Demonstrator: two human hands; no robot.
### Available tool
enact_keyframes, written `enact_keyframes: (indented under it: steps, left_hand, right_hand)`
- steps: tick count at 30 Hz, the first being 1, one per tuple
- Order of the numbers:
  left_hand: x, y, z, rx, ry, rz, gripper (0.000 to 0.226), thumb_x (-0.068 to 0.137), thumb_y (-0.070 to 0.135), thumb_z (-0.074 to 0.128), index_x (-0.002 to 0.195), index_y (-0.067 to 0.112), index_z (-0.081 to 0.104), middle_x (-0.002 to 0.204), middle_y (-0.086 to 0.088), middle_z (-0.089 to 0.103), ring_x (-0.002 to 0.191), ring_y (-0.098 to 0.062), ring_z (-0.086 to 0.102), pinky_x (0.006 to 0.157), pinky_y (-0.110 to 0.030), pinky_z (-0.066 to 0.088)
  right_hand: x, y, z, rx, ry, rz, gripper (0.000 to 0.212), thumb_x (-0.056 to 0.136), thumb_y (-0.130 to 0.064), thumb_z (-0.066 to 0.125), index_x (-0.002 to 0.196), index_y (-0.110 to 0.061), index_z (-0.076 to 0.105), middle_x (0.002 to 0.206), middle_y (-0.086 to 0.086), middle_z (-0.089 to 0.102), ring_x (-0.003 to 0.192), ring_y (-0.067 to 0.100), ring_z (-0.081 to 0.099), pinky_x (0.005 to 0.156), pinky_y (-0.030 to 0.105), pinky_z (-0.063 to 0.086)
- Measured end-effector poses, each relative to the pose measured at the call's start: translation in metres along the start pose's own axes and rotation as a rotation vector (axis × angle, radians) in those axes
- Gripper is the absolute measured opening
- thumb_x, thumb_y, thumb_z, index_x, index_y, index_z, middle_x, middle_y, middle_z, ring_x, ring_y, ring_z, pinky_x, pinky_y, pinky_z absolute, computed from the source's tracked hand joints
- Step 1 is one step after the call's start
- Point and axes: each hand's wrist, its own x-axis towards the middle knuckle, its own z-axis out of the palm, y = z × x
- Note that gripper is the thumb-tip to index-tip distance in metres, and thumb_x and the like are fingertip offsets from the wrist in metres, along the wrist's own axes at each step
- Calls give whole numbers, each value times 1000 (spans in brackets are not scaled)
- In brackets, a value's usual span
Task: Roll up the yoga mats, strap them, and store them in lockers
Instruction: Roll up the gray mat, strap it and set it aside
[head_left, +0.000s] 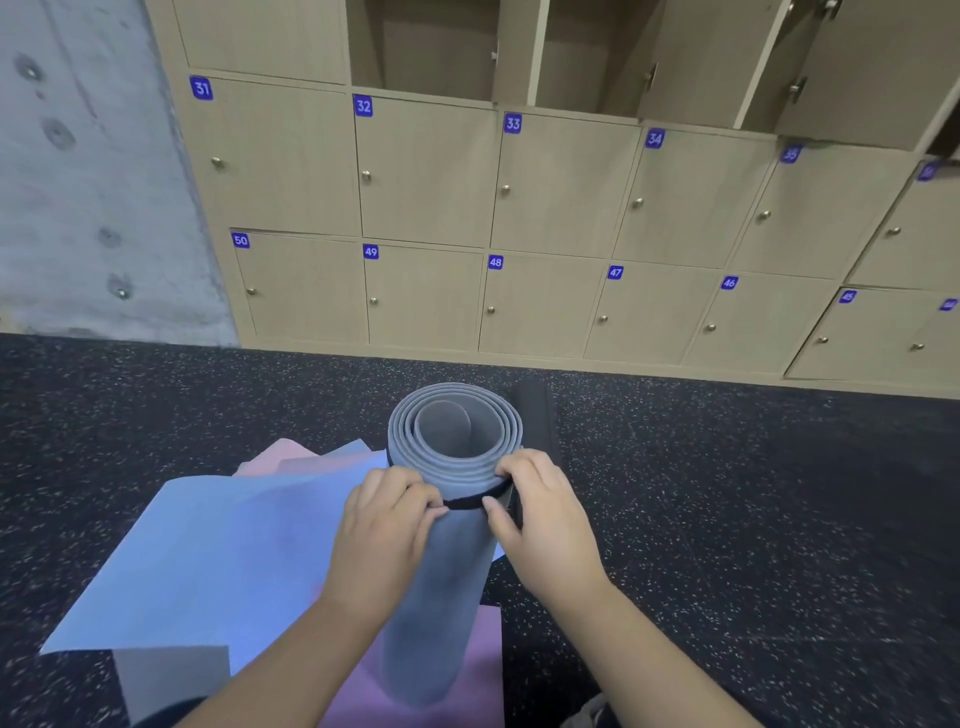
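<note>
— Two hands were on it? What was each grip doing?
— The left hand (387, 525) pinched the black strap (467, 502) on its side of the rolled grey mat (447, 561); the right hand (540, 512) pinched the same strap on the other side, thumb in front.
— Where was the mat?
— Upright between the hands, its spiral end up, the strap circling it near the top. Its foot stood on a pink mat (457, 670), beside a flat blue mat (208, 561), on the speckled floor (753, 493).
— Behind it?
— A dark roll (535, 415) just beside, then numbered lockers (550, 187), the lower ones closed, some upper ones open.
</note>
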Motion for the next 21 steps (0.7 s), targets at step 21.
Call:
enact_keyframes:
  steps: [21]
  left_hand:
    - [22,17,-4,-65,-317,-123,18,83,29,48,75,21,61,72,9,62,74,-20,49,65,-31,41]
  right_hand:
    - [-17,-10,26,-210,75,-172,58,61,-8,77,109,-26,51,91,-10,58,73,12,52,62,24,50]
